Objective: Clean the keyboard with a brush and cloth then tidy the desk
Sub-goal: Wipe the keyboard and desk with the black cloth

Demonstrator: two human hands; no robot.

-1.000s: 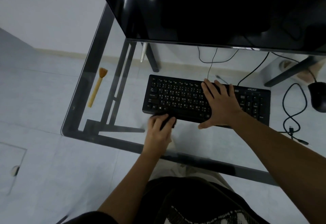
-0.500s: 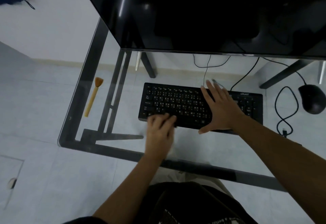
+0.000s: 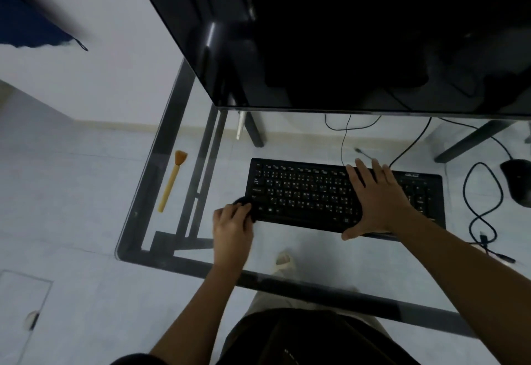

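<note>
A black keyboard (image 3: 301, 192) lies on the glass desk (image 3: 316, 252) below the monitor. My right hand (image 3: 376, 201) lies flat on its right half, fingers spread. At the keyboard's front left corner, my left hand (image 3: 232, 228) grips a dark cloth (image 3: 241, 201), most of it hidden under the fingers. A wooden brush (image 3: 172, 180) with tan bristles rests on the desk's left side, apart from both hands.
A large dark monitor (image 3: 359, 34) overhangs the back of the desk. A black mouse (image 3: 517, 182) with a looped cable (image 3: 482, 206) lies at the far right. The desk's dark frame edge (image 3: 201, 265) runs along the front.
My left hand slid the cloth leftward along the keyboard's front edge to its left corner. My right hand stayed flat on the right half.
</note>
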